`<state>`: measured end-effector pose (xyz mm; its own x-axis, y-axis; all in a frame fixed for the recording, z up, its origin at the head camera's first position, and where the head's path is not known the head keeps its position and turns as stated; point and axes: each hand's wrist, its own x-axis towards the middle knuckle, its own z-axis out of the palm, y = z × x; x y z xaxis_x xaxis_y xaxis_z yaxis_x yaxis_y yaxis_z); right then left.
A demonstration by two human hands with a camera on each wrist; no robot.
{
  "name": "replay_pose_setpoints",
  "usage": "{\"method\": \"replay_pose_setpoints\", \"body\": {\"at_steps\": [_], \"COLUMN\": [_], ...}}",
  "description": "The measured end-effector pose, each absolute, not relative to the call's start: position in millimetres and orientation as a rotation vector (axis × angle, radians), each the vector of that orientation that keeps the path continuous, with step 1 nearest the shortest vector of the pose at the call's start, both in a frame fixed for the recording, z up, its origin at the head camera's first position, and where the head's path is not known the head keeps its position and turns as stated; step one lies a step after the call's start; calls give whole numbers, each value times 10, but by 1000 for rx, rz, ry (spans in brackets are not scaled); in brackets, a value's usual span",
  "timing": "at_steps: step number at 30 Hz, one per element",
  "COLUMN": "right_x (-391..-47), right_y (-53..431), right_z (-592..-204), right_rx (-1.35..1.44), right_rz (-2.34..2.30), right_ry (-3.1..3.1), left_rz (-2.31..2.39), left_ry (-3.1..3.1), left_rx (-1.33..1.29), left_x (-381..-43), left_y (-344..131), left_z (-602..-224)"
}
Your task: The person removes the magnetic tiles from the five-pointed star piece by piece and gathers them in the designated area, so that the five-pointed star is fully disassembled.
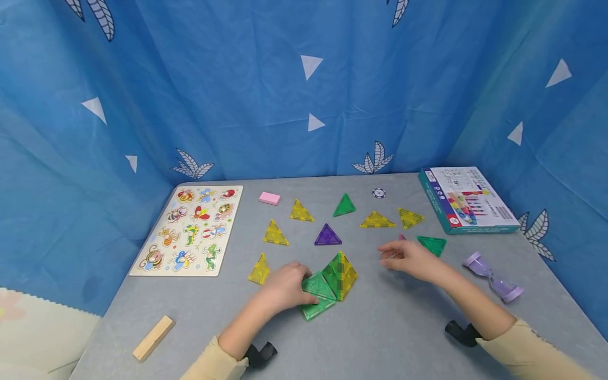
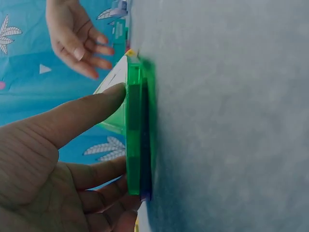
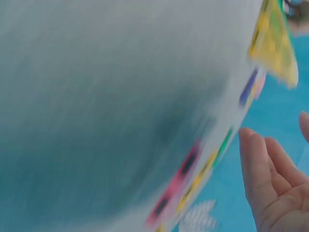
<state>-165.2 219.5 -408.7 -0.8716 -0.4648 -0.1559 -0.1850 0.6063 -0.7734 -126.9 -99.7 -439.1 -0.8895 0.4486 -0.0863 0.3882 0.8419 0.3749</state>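
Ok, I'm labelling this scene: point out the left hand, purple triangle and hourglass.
Left hand (image 1: 286,286), head view, back of the hand.
Purple triangle (image 1: 328,236), head view, its middle.
Hourglass (image 1: 492,276), head view, narrow waist.

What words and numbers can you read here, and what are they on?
None that I can read for sure.
Box: print on its top and side, too small and blurred to read.
Chip: a mark in the middle, too small to read.
I can make out no other writing.
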Motion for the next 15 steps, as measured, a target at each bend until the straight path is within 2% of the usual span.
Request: {"method": "replay_pose_setpoints", "body": {"at_steps": [9, 15], "right_x": [-1616, -1649], "right_y": [1546, 1363], "right_z": [-4290, -4348], "right_rx": [-564, -547], "right_rz": [-1140, -1032], "right_ry": [2509, 2580], "left_rz": [606, 710], "left_ry": [2838, 2789], "left_rx": [570, 532], "left_x": [-1290, -1338], "left_y": [-945, -937], "left_z": [-4460, -4501]}}
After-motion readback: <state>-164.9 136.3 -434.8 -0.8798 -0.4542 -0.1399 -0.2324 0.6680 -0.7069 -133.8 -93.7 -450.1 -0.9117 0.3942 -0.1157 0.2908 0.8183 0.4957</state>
